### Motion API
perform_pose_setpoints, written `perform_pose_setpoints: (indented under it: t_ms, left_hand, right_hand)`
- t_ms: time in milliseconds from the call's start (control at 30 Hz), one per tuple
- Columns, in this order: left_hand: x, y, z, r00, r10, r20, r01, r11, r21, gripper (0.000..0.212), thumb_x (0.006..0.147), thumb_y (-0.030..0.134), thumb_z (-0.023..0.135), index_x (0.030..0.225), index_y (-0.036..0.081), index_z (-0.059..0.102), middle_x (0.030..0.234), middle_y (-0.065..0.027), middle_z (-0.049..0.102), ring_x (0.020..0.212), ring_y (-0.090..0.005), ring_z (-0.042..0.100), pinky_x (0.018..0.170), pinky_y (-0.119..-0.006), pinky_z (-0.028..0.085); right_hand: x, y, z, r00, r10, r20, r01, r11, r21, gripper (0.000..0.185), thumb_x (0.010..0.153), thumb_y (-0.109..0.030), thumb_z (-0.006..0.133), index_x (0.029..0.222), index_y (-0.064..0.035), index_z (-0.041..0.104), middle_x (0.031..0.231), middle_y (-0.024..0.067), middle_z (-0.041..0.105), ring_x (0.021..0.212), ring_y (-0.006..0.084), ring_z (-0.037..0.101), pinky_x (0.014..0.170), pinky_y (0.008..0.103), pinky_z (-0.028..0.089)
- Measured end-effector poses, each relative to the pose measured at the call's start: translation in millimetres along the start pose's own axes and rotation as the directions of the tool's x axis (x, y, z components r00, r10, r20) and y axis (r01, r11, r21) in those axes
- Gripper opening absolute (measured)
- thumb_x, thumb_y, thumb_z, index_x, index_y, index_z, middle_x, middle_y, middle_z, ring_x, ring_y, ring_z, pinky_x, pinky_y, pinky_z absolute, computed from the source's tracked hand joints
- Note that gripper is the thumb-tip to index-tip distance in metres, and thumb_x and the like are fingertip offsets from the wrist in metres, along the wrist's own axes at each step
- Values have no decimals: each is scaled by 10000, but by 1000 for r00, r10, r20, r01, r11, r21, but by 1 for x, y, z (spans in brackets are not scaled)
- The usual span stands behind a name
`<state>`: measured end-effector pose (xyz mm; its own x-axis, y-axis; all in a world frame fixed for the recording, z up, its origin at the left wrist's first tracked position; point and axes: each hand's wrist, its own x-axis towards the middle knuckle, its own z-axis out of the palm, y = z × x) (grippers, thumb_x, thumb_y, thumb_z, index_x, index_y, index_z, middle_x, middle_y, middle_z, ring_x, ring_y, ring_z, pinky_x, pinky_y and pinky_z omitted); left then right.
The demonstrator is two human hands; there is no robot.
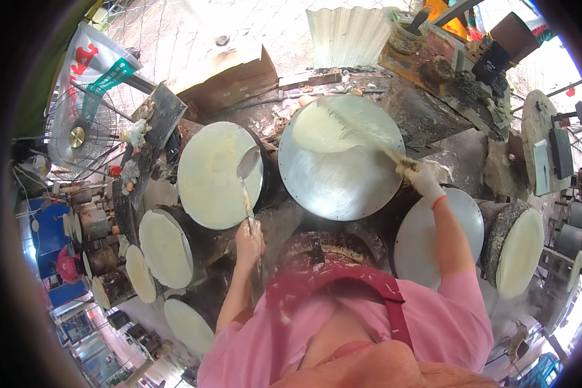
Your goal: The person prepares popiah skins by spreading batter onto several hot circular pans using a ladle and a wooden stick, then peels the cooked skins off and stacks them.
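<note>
My right hand (419, 179), in a whitish glove, grips the handle of a batter spreader (368, 138), blurred over the big round metal griddle (339, 189). Pale batter (320, 127) covers the griddle's far part, while bare metal shows on its near side. My left hand (250, 242) is closed around the batter-smeared handle of a metal ladle (249, 163). The ladle's bowl is over the griddle at the left, which a pale round flatbread (213, 179) covers. A grey metal griddle (439, 237) lies below my right forearm.
More bread-covered griddles stand at the left (166, 250) and right (520, 252). An electric fan (79, 133) is at the far left, and a cardboard box (228, 80) lies behind the griddles. A jar (407, 36) stands at the upper right. A person (69, 264) is at the far left.
</note>
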<state>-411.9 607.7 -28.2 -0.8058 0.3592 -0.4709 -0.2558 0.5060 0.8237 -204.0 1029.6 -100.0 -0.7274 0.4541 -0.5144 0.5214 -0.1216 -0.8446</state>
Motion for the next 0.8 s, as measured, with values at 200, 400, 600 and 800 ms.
perform_pose_setpoints:
  t_ms: [200, 400, 600, 800]
  left_hand:
    - [-14, -10, -1, 997, -65, -30, 67, 997, 38, 193, 938, 129, 472, 769, 39, 457, 505, -18, 429, 371, -110, 406, 355, -278, 300]
    - [28, -55, -10, 994, 63, -91, -37, 965, 261, 222, 909, 151, 523, 762, -3, 461, 557, -103, 464, 503, -202, 471, 494, -345, 377]
    - [75, -22, 8, 935, 355, 0, -289, 760, 582, 209, 888, 164, 539, 799, -13, 471, 664, -219, 547, 608, -404, 524, 572, -435, 421]
    - [110, 11, 32, 926, 338, 169, -336, 528, 780, 213, 883, 204, 526, 882, -3, 478, 742, -261, 591, 746, -450, 575, 632, -512, 447]
  right_hand:
    - [-13, -24, 20, 954, 102, 282, -107, 994, 3, 313, 839, -177, 641, 1102, -8, 628, 798, -53, 572, 661, 39, 463, 587, 185, 383]
    - [45, 16, -24, 968, -175, 180, 160, 983, 91, 349, 842, -167, 613, 1154, -11, 605, 766, -59, 544, 622, 30, 432, 562, 187, 366]
    - [6, -20, -12, 902, 140, 409, -79, 983, -164, 374, 840, -151, 622, 1190, -24, 589, 708, -76, 505, 592, 50, 420, 556, 200, 376]
    - [38, 14, -26, 967, -155, 203, 171, 983, -64, 207, 860, -154, 586, 985, 4, 634, 691, -43, 531, 572, 49, 441, 514, 208, 364]
